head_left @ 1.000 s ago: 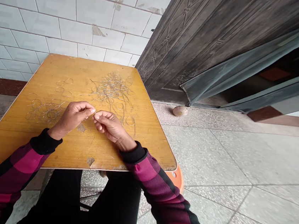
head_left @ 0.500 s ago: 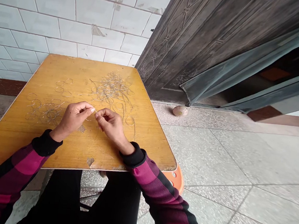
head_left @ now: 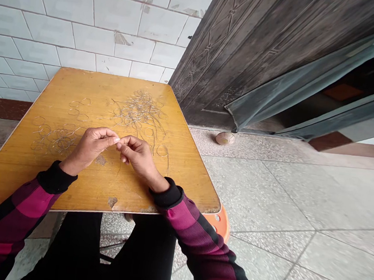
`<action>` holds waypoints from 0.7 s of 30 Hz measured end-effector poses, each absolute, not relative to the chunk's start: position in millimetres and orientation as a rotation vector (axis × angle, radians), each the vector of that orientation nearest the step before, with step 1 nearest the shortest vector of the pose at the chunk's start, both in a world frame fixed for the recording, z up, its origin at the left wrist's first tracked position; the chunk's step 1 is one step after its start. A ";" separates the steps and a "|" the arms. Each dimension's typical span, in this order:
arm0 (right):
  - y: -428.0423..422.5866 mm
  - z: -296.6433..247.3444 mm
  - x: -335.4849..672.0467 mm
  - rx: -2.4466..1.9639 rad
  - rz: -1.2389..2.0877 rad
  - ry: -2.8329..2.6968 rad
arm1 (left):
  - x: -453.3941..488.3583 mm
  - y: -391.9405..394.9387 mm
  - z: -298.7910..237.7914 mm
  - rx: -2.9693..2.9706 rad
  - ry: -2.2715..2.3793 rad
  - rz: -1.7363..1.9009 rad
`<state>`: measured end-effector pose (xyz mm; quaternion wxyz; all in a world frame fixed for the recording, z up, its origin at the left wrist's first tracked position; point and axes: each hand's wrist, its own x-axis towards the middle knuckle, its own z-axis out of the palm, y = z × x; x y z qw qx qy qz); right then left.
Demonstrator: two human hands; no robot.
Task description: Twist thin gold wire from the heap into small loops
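Head view, and both hands, left hand (head_left: 89, 145) and right hand (head_left: 140, 157), pinch tight on a thin wire (head_left: 119, 164) above the wooden tabletop (head_left: 128, 191), wire rings (head_left: 139, 110) tangled beyond!

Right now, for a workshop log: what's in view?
table: one, yellow-brown wood, under the hands
wire loops: many, silver, in two tangles and loose on the table
wire: one strand, silver, between the hands
stool: one, orange, under the table's near right corner
wall: white tile, behind the table
door: one, dark metal, right of the table
flap: one, grey-green, beside the door
round object: one, pale, on the floor by the door
floor: grey, speckled, around the table
left hand: one, pinching the wire
right hand: one, pinching the wire
sleeves: two, pink and black, on the forearms
trousers: one pair, black, below the table
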<state>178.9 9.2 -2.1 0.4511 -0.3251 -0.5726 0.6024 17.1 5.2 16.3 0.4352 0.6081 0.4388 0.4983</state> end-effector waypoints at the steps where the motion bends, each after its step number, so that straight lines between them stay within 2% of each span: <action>1: 10.1 -2.7 178.5 -0.783 1.543 -1.369 | 17.6 5.3 15.2 1.468 1.091 1.258; 9: 17.7 -9.1 177.5 -0.669 2.032 -1.000 | 20.3 5.1 15.4 1.249 1.022 1.309; 16: 15.6 -8.0 177.2 -0.609 2.006 -1.024 | 22.9 4.2 15.1 1.196 0.973 1.236; 21: 15.8 -8.2 178.7 -0.598 2.025 -1.013 | 13.4 7.3 17.3 1.479 1.032 1.234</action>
